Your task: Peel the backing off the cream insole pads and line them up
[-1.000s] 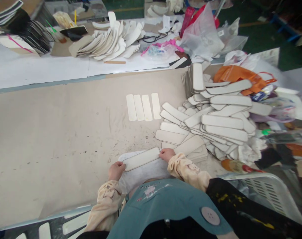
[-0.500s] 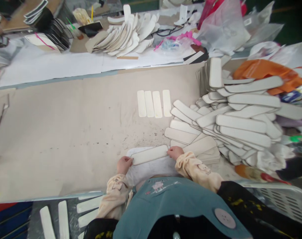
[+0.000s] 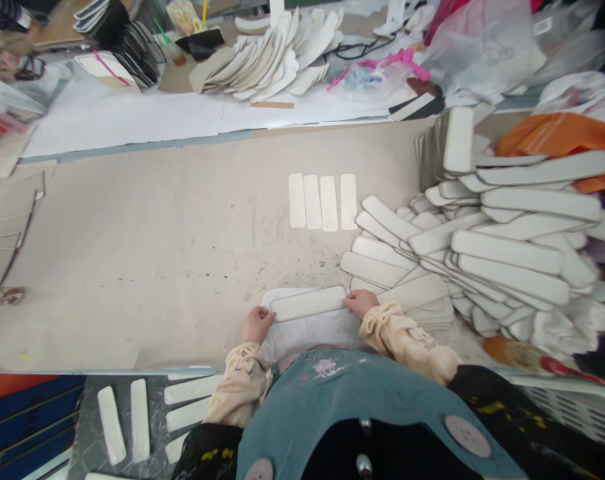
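Observation:
A long white strip with rounded corners and a dark edge [image 3: 308, 304] lies slightly tilted in front of me, over a white cloth-like sheet [image 3: 302, 337] at the table's near edge. My left hand [image 3: 257, 324] pinches its left end. At the opposite end, the fingers of my right hand [image 3: 361, 302] are closed on the strip's tip. Just right of that hand begins a large heap of similar strips [image 3: 507, 250]. Farther up the table, several smaller cream strips [image 3: 328, 203] stand side by side in a row.
Behind the heap stands an upright stack of strips [image 3: 458, 140] near an orange bag [image 3: 557, 143]. Curved white pieces [image 3: 267, 63] are piled on the far table. A brush-like tool with a red end [image 3: 522, 353] lies at right. More strips [image 3: 139, 420] rest on a lower surface at left.
The view has shifted, so the table's things appear farther right and slightly higher. Both hands keep hold of the strip's ends, and the strip stays over the white sheet.

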Demonstrator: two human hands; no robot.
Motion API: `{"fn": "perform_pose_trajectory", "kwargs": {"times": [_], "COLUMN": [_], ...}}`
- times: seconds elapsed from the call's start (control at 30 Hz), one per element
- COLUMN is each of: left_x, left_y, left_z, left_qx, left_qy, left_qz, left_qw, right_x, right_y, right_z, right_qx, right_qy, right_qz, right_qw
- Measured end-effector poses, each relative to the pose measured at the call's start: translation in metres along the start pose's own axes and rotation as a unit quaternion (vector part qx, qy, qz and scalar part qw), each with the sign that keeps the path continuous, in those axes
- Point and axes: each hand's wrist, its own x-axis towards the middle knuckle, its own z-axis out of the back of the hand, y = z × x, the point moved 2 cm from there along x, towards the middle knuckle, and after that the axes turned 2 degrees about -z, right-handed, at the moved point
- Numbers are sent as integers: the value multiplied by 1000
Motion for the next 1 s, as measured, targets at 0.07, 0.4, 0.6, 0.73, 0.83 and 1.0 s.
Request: {"fn": "perform_pose_trajectory", "kwargs": {"times": [0.07, 0.4, 0.6, 0.73, 0.83, 1.0], "left_x": [3, 8, 5, 5, 4, 3], "left_y": [1, -3, -6, -5, -5, -7], "left_z": [-1, 1, 4, 4, 5, 6], "left_qx": [4, -3, 2, -5, -10, -6], "left_qy": [7, 27, 24, 32, 35, 36], "left_qz": [6, 52, 57, 51, 40, 27], "left_qw": [1000, 998, 998, 998, 999, 999], "right_x": [0, 0, -4, -22, -42, -56], "right_y": [-1, -1, 5, 13, 34, 81], "right_z": [0, -3, -2, 5, -1, -61], "right_qx": [0, -7, -135, -198, -193, -153], "right_qy": [-2, -2, -22, -45, -90, -84], "right_qz": [-2, 1, 41, 58, 178, 468], "right_qw": [1000, 1000, 990, 977, 961, 866]}}
